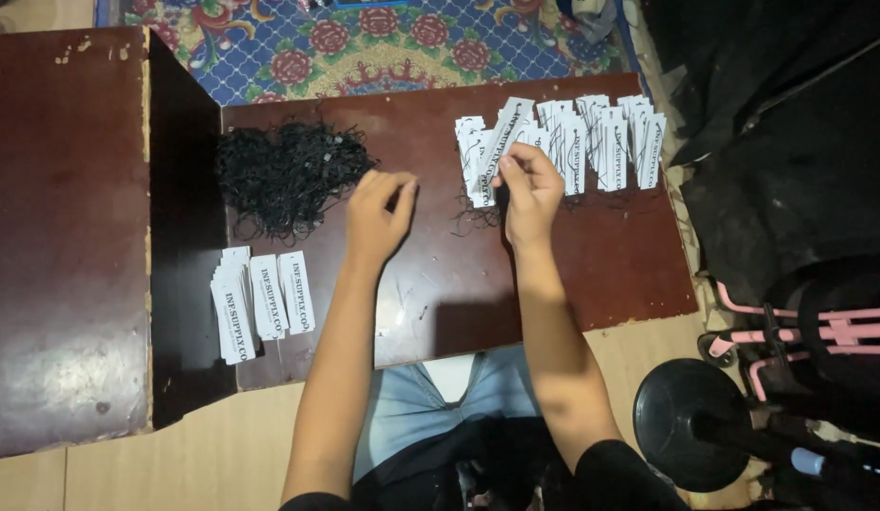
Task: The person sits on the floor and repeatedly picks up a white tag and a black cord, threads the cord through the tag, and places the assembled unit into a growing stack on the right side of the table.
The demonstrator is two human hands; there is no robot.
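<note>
Paper tag (504,134), white, pinched upright in right hand (530,189) over tag row (591,132) on table (591,265). Left hand (378,213), fingers curled nearly closed beside black string heap (284,175); contents indiscernible.

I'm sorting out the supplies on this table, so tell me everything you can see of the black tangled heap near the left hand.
The black tangled heap of thin strings lies on the dark brown wooden table, toward its far left part. It looks like many fine cords or loops piled loosely, dense in the middle, with stray ends fraying out around the edge. It is matte and roughly rounded. The left hand sits just to its right, fingertips pinched near the loose strands; whether it touches them cannot be told.
</note>
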